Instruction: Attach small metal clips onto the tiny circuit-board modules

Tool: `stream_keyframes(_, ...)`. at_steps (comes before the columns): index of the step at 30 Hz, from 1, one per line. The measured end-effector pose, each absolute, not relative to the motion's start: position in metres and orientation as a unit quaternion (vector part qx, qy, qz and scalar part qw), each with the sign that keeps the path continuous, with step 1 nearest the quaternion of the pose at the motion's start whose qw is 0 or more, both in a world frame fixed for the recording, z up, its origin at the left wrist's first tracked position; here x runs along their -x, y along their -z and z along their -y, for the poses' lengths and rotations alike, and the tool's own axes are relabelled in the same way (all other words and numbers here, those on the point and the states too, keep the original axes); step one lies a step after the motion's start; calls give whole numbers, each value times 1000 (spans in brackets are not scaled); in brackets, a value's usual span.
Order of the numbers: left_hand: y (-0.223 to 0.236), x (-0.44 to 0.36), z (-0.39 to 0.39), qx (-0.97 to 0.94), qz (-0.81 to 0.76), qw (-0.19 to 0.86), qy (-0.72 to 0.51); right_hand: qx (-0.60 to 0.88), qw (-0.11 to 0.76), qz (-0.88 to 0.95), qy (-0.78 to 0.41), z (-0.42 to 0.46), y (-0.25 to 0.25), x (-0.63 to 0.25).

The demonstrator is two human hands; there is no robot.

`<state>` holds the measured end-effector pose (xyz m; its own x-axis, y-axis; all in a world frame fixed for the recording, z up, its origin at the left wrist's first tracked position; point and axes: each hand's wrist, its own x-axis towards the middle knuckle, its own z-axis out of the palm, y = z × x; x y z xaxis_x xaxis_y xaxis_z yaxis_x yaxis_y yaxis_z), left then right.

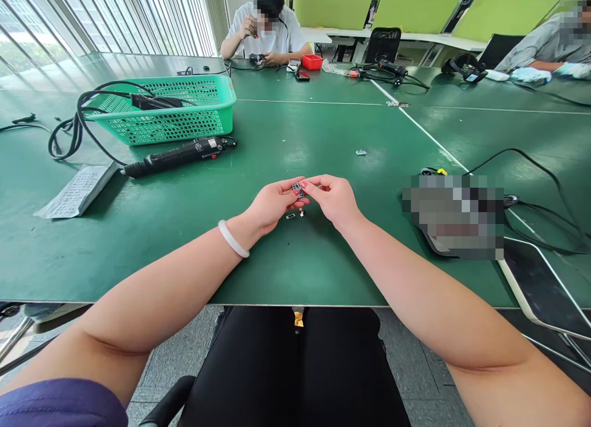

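My left hand (271,203) and my right hand (333,197) meet above the green table (286,267), both pinching a small dark electronic part (298,188) between their fingertips. The left wrist wears a pale bangle (233,239). Two tiny loose parts (294,215) lie on the table just beneath the hands. What exactly the held part is I cannot make out.
A black electric screwdriver (178,156) with its cable lies left of centre, before a green basket (166,110). A white sheet (76,191) lies at the left. A blurred object (455,215) and a tablet (542,288) lie at the right. Two other people sit at the far side.
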<state>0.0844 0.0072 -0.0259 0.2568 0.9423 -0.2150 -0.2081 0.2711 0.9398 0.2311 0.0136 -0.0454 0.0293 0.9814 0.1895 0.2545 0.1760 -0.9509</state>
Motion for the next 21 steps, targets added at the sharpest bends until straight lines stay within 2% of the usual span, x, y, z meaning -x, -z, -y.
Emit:
stream_keyframes(3, 24, -85, -6, -433, -443, 656, -432, 536, 483, 622, -305, -14, 46, -232)
stream_keyframes(7, 26, -85, -7, -465, -450, 630, -429, 540, 480, 635, -273, -13, 45, -232)
stream_keyframes(16, 25, -83, -5, -565, -488, 538, -391, 537, 469, 638, -291, -12, 41, -234)
stream_keyframes(21, 25, -83, -6, -588, -484, 523, -383, 534, 471, 618, -334, -14, 43, -236)
